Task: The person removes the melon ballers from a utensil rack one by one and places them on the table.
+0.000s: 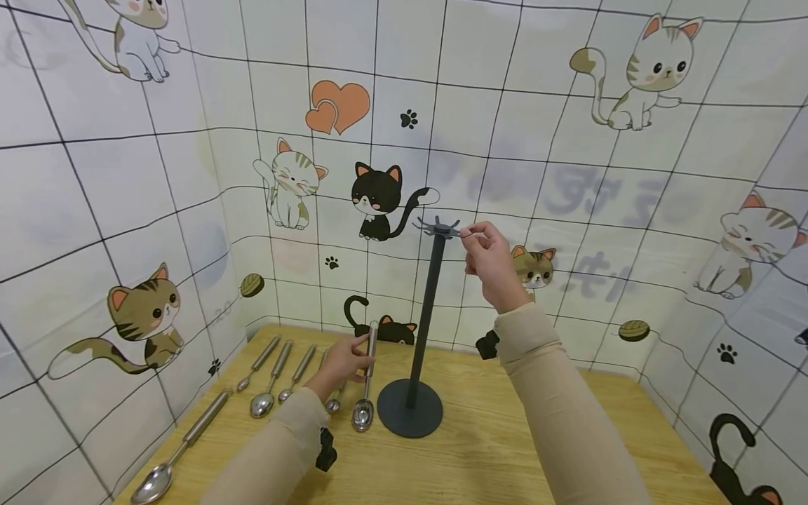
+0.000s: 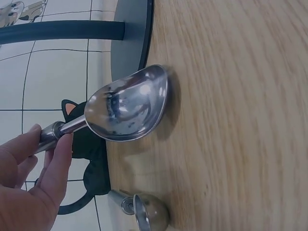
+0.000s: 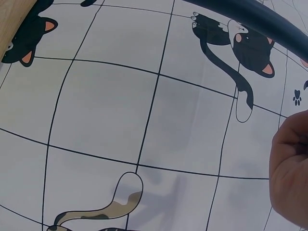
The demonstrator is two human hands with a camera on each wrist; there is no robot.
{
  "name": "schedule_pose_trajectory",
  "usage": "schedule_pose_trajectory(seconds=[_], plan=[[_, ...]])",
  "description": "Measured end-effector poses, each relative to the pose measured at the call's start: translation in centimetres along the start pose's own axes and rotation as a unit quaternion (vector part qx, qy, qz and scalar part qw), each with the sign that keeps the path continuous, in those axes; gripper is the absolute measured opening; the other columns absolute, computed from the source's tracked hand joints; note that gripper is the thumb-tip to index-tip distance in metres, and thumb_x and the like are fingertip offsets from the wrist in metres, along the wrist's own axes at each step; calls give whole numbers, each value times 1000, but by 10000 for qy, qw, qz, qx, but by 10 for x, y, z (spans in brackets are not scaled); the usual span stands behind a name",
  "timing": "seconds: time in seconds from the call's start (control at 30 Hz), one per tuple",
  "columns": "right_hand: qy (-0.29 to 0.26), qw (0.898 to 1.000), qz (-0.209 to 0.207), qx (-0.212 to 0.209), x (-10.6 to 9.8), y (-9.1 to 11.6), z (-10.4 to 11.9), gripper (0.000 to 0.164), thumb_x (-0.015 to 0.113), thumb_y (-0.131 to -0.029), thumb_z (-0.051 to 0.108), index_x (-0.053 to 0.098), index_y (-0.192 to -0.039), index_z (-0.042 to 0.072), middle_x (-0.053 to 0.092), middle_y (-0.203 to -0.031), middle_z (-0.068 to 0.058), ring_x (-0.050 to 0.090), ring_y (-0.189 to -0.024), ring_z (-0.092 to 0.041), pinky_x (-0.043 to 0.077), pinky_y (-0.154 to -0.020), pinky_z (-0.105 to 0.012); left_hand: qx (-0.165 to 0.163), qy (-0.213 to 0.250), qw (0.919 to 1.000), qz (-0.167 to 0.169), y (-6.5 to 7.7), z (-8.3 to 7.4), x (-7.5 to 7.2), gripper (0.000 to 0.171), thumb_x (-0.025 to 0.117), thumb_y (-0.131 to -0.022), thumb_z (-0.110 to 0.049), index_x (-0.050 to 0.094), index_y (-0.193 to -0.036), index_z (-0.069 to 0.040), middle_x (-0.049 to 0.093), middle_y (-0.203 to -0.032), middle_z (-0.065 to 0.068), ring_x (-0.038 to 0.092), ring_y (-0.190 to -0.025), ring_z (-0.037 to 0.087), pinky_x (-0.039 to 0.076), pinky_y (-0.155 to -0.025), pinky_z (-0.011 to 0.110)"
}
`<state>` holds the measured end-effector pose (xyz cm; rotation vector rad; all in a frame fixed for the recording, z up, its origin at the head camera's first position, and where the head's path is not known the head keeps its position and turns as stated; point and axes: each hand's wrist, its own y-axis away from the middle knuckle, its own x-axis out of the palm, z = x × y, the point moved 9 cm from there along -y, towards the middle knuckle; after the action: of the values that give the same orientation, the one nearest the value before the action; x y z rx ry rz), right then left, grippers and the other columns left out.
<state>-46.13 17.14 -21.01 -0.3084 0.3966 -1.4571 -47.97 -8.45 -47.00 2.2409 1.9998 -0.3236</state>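
My left hand (image 1: 344, 365) pinches the handle of a shiny steel scoop (image 1: 362, 414) between thumb and fingers. Its oval bowl (image 2: 130, 103) points down, low over the wood, and the handle rises toward the wall. Just right of the scoop stands a dark grey utensil stand (image 1: 426, 315) with a round base and a ring of thin hooks (image 1: 438, 226) on top. At that top, my right hand (image 1: 489, 259) pinches the end of one hook on the right side. Only part of the right hand (image 3: 291, 168) enters the right wrist view, its fingertips hidden.
Several steel spoons and scoops lie left of the left hand, among them a large spoon (image 1: 183, 449) near the left edge and a round-bowled one (image 1: 261, 403). Cat-patterned sheeting (image 1: 536, 168) walls in the back and sides of the wooden table (image 1: 492, 449).
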Motion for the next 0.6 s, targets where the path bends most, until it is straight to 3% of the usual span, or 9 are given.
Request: schedule_pose_trajectory(seconds=[0.23,0.4,0.6], plan=[[64,10000,9,-9,-2,0,-1,20,58,-104,33,55,-113,15,40,-77,2,32,-61,-14,39,-63,-30,-185,-177,9996,143,-7,9,8,63,69,-95,0,44,-153,-4,67,-109,21,70,-90,32,62,-64,40],[112,9999,-6,17,-1,-1,0,20,58,-104,34,56,-114,16,41,-79,1,32,-61,-14,39,-62,-29,-345,-414,9984,191,-12,18,10,63,70,-95,-2,44,-152,0,70,-102,20,71,-91,31,62,-63,39],[125,9999,-16,33,-2,-1,1,21,58,-104,34,56,-113,16,41,-80,0,33,-63,-15,40,-61,-30,-555,-675,9960,171,-18,26,10,60,68,-95,0,43,-150,6,67,-95,19,70,-79,28,60,-59,35]])
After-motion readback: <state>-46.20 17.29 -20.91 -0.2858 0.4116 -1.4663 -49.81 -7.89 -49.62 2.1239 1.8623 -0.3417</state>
